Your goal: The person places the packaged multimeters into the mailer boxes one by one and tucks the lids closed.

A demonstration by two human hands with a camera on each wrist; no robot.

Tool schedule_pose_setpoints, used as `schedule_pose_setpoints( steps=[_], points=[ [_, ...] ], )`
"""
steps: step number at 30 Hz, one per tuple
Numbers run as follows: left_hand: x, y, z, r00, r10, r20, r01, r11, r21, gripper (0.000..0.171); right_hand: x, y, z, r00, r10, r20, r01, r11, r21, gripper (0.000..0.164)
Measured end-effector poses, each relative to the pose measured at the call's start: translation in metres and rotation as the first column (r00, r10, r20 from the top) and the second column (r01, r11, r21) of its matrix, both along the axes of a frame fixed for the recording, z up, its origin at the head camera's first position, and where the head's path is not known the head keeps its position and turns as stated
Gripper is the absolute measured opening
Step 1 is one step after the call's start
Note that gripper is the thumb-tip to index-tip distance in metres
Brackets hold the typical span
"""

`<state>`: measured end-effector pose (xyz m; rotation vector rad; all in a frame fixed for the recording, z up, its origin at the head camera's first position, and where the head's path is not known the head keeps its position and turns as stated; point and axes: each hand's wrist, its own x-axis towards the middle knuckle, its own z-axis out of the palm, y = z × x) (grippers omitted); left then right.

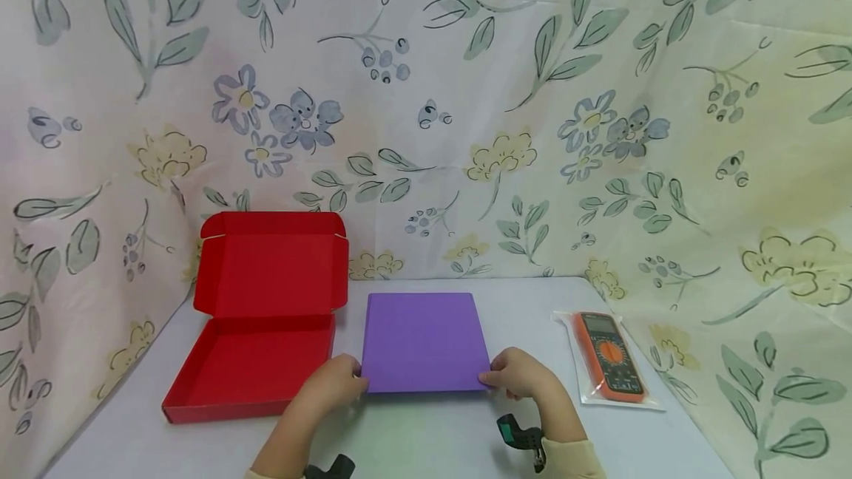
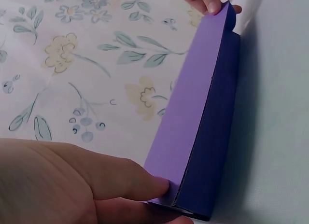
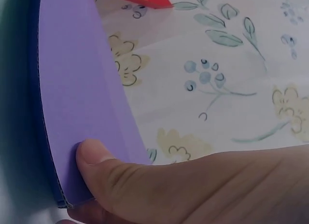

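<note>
A flat purple cardboard box (image 1: 426, 342) with its lid down is in the middle of the head view. My left hand (image 1: 336, 381) pinches its near left corner, and my right hand (image 1: 522, 374) pinches the near right one. In the left wrist view, the left thumb (image 2: 157, 185) presses on the lid with fingers underneath; a darker front side (image 2: 212, 127) shows below the lid edge. The right wrist view has the right thumb (image 3: 94, 154) on top of the lid, the other fingers partly hidden below. The box's contents cannot be seen.
Left of the purple box stands a red cardboard box (image 1: 266, 364), its lid raised. An orange multimeter (image 1: 611, 355) in a clear plastic bag lies at the right of the white table (image 1: 413, 442). Floral cloth (image 1: 426, 131) hangs behind and along both sides.
</note>
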<state>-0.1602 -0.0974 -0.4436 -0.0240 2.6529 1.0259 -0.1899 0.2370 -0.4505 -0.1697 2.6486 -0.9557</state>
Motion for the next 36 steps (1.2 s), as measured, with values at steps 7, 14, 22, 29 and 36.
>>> schedule_pose_setpoints(
  steps=[7,14,22,29,36],
  points=[
    [0.003,0.004,0.011,0.993,0.041,-0.113,-0.058,0.987,-0.148,0.047,0.002,0.002,0.013,0.992,-0.089,-0.090,0.095,0.993,0.067,0.048],
    [0.002,0.010,0.012,0.983,-0.023,-0.180,0.001,0.992,-0.122,0.065,0.001,-0.004,0.013,0.985,-0.005,-0.174,0.008,1.000,0.020,0.061],
    [-0.001,0.010,0.002,0.981,-0.075,-0.181,0.046,0.986,-0.159,0.062,0.001,-0.010,0.009,0.981,0.034,-0.192,-0.021,0.998,0.067,0.067],
    [-0.003,0.008,-0.001,0.973,-0.083,-0.215,0.053,0.989,-0.141,0.058,0.000,-0.015,0.011,0.976,0.033,-0.216,-0.014,0.996,0.092,0.060],
    [-0.004,0.008,-0.004,0.973,-0.085,-0.216,0.052,0.986,-0.156,0.053,0.000,-0.018,0.011,0.974,0.033,-0.223,-0.008,0.994,0.111,0.052]
  ],
)
